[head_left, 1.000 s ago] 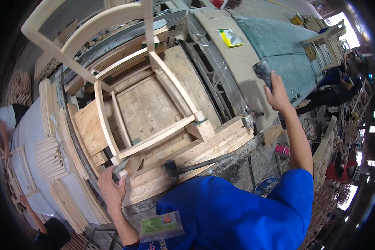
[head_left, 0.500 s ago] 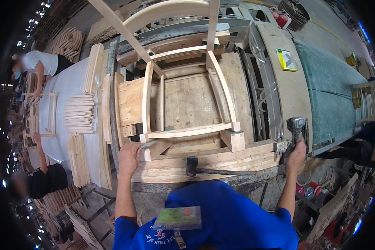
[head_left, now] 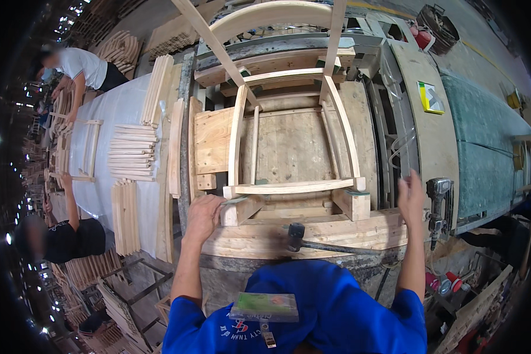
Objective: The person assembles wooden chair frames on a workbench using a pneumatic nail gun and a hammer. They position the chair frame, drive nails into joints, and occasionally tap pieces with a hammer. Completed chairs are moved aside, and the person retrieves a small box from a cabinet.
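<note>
We see a workshop | white-covered table [head_left: 121,109] with wooden slats [head_left: 133,156] | green padded bench [head_left: 484,147] | stacked chair parts on the floor [head_left: 94,271]

Left hand [head_left: 202,217] rests on front corner of pale unfinished wooden chair frame [head_left: 294,187]. Right hand [head_left: 411,197] open, just beside grey pneumatic nail gun [head_left: 438,203]. Black-headed mallet [head_left: 312,239] lies between.

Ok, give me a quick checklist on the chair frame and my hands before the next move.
1. Left hand on the front corner of the chair frame: ok.
2. Right hand empty, open: ok.
3. Power tool set down beside the right hand: ok.
4. Mallet lying on the bench planks, within reach: ok.
5. Frame joints tight: cannot tell.
</note>
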`<state>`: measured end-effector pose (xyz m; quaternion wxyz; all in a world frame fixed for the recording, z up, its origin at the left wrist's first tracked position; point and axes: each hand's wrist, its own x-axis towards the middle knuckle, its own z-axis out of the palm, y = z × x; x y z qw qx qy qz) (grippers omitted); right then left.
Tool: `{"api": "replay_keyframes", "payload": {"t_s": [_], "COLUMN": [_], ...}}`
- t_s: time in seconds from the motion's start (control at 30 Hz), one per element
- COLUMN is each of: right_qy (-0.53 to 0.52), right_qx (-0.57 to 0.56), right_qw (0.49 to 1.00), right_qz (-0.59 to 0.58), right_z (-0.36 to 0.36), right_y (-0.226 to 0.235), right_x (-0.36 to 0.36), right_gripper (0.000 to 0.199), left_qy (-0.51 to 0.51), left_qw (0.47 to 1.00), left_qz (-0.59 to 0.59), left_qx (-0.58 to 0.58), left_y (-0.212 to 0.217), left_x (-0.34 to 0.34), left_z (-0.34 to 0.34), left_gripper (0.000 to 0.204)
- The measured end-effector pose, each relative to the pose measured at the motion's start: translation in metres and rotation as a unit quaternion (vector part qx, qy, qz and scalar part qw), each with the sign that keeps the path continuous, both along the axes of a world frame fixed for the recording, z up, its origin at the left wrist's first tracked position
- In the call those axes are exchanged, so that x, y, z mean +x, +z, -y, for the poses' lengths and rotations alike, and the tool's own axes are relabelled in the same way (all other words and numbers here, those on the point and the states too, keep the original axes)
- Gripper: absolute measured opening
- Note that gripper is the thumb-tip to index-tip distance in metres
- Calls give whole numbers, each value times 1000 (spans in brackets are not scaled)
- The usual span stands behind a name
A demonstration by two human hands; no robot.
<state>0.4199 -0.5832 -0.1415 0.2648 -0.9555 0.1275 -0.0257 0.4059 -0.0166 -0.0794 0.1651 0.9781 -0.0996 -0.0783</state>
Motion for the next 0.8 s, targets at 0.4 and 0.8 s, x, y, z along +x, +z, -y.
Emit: {"api": "replay_keyframes", "payload": {"t_s": [0.4, 0.8], "right_qy": [79, -61], "right_qx": [141, 360], "right_qw": [983, 906], "right_qz": [-87, -217], "right_z": [-102, -123], "right_y": [-133, -121], "right_x": [160, 166], "right_gripper": [42, 30], "left_qy": [311, 291], "left_qw": [865, 953], "left_qz": [-271, 3], "left_qx": [-285, -90], "left_y": [-3, -52], "left_x": [-86, 61], "left_z": [-65, -32], "left_gripper": [24, 33]}}
